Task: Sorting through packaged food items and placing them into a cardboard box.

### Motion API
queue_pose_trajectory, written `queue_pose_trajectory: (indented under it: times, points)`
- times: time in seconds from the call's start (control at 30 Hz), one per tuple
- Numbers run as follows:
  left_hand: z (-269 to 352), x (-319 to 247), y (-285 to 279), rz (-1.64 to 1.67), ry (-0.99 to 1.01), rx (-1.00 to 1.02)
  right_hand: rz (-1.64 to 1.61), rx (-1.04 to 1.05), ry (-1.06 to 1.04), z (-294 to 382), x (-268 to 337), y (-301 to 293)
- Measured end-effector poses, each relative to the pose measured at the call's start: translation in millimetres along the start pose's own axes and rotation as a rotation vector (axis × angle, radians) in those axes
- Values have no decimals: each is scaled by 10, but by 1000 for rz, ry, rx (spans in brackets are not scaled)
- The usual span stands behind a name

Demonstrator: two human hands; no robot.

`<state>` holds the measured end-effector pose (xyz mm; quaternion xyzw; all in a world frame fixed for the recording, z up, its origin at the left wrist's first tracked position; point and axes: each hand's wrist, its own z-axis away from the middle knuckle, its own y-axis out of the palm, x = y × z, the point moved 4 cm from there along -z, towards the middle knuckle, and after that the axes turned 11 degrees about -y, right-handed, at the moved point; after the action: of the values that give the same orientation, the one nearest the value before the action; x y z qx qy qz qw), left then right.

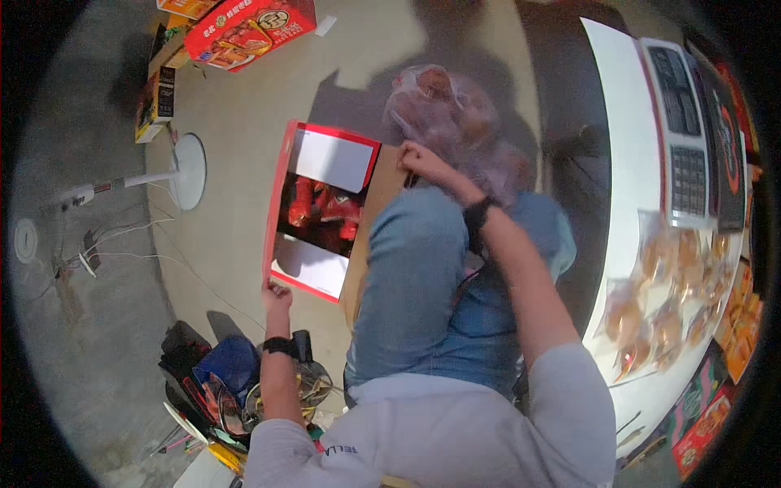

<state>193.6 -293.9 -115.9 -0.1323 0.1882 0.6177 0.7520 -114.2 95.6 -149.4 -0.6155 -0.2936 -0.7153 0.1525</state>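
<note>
An open cardboard box (284, 201) with red edges sits on the floor in front of my knees. Its two white inner end flaps (332, 160) are spread, and red packages (323, 207) show inside. My left hand (278, 295) grips the near corner of the box's red side flap. With curled fingers, my right hand (421, 161) holds the far corner of the brown side flap (375, 183), beside my knee. Just beyond it is a clear plastic bag (439, 110) of brownish items, blurred in shadow.
A white table (601, 244) at right bears a weighing scale (677, 134) and several bagged baked goods (665, 293). Printed boxes (250, 33) stand at far left. A white round stand base (190, 172) and cables (128, 255) lie left; a cluttered container (226, 378) is near my left arm.
</note>
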Motion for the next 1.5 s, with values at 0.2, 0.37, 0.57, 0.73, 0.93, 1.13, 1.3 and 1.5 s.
queue_pose_trajectory:
  times: [0.2, 0.37, 0.57, 0.73, 0.93, 1.13, 1.3, 1.5]
  points:
    - [118, -284, -90, 26, -30, -157, -85, 152, 116, -19, 92, -50]
    - [669, -591, 339, -71, -91, -327, 248, 191, 377, 4, 392, -131]
    - [1369, -939, 846, -166, -31, -282, 222, 118, 453, 264, 1120, 16]
    - [1765, -1252, 1035, -158, -139, -221, 35, -125, 510, 479, 2026, 260]
    - [2037, -1383, 738, -24, -257, -200, 131, -219, 630, 577, 2688, 568]
    - [2099, -1706, 305, 55, -341, -146, 166, -152, 770, 637, 2988, 1126]
    - [2243, -2016, -81, 198, -336, -134, 150, -70, 775, 299, 3359, 1691]
    - [2470, -2069, -626, 377, -387, -185, 291, 143, 738, 67, 3383, 2010]
